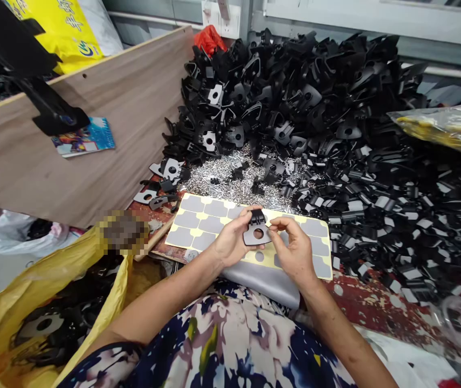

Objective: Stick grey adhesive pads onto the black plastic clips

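My left hand (234, 236) holds a small black plastic clip (257, 216), thumb on top and fingers beneath. A grey sticker (250, 237) with a round hole lies on the clip's lower face. My right hand (293, 245) is closed in a pinch at the right edge of the clip and sticker; whether its fingertips grip the sticker or the clip itself is too small to tell. Under both hands lies a pale yellow backing sheet (222, 220) with rows of grey stickers (212, 208). Part of the sheet is hidden by my hands.
Black clips (254, 97) are heaped at the back, silver pins (230, 172) before them, and smaller black pieces (376, 210) to the right. A wooden board (125, 108) stands at left. A yellow bag (112, 302) holding black parts is beside my left arm.
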Motion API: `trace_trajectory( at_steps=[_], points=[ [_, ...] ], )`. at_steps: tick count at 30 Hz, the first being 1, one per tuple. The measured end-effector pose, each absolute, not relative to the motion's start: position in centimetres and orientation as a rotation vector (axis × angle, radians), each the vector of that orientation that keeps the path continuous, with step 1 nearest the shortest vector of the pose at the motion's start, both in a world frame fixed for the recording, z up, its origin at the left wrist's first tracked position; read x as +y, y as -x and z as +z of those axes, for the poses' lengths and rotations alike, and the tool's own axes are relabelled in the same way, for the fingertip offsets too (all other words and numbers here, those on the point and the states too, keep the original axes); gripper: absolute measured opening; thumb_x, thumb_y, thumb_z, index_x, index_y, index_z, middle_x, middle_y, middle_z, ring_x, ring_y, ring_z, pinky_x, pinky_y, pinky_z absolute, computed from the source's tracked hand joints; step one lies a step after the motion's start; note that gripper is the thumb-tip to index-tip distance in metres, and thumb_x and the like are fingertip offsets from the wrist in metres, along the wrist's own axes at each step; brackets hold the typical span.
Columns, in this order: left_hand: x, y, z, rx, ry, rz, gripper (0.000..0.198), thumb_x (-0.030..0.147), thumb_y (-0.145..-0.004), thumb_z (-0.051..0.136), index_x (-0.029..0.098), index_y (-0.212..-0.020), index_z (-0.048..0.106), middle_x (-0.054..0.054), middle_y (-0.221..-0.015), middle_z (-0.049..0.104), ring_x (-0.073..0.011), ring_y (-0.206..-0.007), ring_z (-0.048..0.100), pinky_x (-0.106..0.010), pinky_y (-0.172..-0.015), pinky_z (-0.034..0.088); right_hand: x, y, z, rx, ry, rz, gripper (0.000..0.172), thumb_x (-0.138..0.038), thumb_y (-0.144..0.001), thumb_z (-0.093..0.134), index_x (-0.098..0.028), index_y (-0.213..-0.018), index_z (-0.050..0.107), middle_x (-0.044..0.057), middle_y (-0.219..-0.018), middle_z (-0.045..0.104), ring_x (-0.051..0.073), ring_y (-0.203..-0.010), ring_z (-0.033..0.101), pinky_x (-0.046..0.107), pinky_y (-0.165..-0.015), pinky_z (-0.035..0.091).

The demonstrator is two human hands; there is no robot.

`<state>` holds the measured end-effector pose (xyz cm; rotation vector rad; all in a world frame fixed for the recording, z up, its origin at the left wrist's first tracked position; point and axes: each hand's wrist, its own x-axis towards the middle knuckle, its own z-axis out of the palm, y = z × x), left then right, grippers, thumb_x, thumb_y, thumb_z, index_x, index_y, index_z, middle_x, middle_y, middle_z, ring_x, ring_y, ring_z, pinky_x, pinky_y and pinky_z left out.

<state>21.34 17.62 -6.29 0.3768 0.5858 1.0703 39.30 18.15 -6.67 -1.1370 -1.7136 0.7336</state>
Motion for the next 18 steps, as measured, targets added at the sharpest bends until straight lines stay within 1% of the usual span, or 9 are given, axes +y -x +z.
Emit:
trace_trajectory(
  at_steps=[4,6,8,10,12,13,15,16,18],
  points=[
    [17.4,-22.0,-6.2,0.683,-0.508,1.108,0.063,0.029,-0.076,0.087,0.032,-0.130,0.056,-0.004,-0.111,0.060,-0.0188,-0.089,0.062,-0.030,-0.071,0.055,17.8,-38.9,-6.3,-1.850,1.098,0.556,0.018,-0.012,-0.097,0.059,-0.025,-0.107,0.064,0.002,-0.096,0.068,0.019,-0.090,0.068,0.033,-0.081,0.057],
    [17.4,-22.7,-6.7,0.771,-0.599,1.210,0.059,0.024,-0.075,0.087,0.031,-0.126,0.057,-0.001,-0.107,0.058,-0.0161,-0.089,0.060,-0.026,-0.073,0.051,17.5,-38.6,-6.6,-1.896,1.089,0.436,0.023,-0.011,-0.098,0.057,-0.025,-0.115,0.061,0.003,-0.097,0.067,0.020,-0.091,0.068,0.035,-0.082,0.058],
    [17.5,-23.3,-7.3,0.865,-0.691,1.342,0.050,0.021,-0.077,0.084,0.028,-0.119,0.059,0.001,-0.101,0.056,-0.0136,-0.087,0.057,-0.024,-0.075,0.048,17.2,-38.1,-7.2,-1.934,1.064,0.292,0.037,-0.011,-0.099,0.056,-0.026,-0.133,0.053,0.004,-0.099,0.066,0.022,-0.091,0.067,0.037,-0.082,0.059],
    [17.5,-23.8,-8.0,0.949,-0.797,1.440,0.044,0.018,-0.078,0.081,0.027,-0.116,0.060,0.002,-0.100,0.056,-0.0130,-0.088,0.054,-0.023,-0.078,0.047,16.9,-37.5,-7.8,-1.989,1.026,0.114,0.056,-0.009,-0.100,0.055,-0.025,-0.151,0.039,0.008,-0.108,0.066,0.023,-0.095,0.067,0.040,-0.083,0.060],
    [17.5,-23.9,-8.5,1.019,-0.871,1.497,0.041,0.017,-0.080,0.079,0.027,-0.115,0.060,0.002,-0.100,0.056,-0.0130,-0.089,0.053,-0.023,-0.081,0.047,16.7,-37.1,-8.2,-2.032,1.015,-0.068,0.071,-0.005,-0.100,0.055,-0.028,-0.161,0.027,0.014,-0.127,0.063,0.025,-0.103,0.066,0.043,-0.087,0.059],
    [17.5,-23.9,-8.7,1.046,-0.885,1.515,0.040,0.017,-0.081,0.078,0.027,-0.115,0.060,0.002,-0.100,0.057,-0.0129,-0.088,0.053,-0.023,-0.081,0.047,16.6,-37.1,-8.3,-2.045,1.028,-0.131,0.075,-0.005,-0.100,0.055,-0.031,-0.162,0.025,0.017,-0.138,0.059,0.026,-0.106,0.066,0.045,-0.089,0.058],
    [17.4,-23.7,-8.9,1.081,-0.865,1.531,0.040,0.017,-0.080,0.079,0.027,-0.114,0.060,0.002,-0.100,0.057,-0.0125,-0.086,0.053,-0.023,-0.080,0.048,16.4,-37.5,-8.0,-2.043,1.098,-0.159,0.075,-0.009,-0.099,0.060,-0.037,-0.161,0.028,0.017,-0.154,0.049,0.030,-0.114,0.064,0.052,-0.097,0.053],
    [17.4,-23.5,-8.8,1.085,-0.825,1.526,0.042,0.018,-0.080,0.079,0.028,-0.115,0.059,0.002,-0.099,0.057,-0.0123,-0.085,0.053,-0.023,-0.078,0.048,16.5,-37.9,-7.7,-2.024,1.151,-0.134,0.072,-0.016,-0.099,0.065,-0.038,-0.160,0.033,0.017,-0.158,0.046,0.033,-0.120,0.062,0.056,-0.101,0.050],
    [17.5,-23.0,-8.6,1.071,-0.721,1.495,0.046,0.022,-0.080,0.081,0.029,-0.117,0.056,0.002,-0.095,0.056,-0.0123,-0.078,0.053,-0.022,-0.068,0.048,16.8,-39.1,-6.9,-1.952,1.285,-0.060,0.069,-0.033,-0.093,0.079,-0.035,-0.154,0.046,0.017,-0.161,0.044,0.043,-0.132,0.052,0.064,-0.108,0.043]
  ],
)
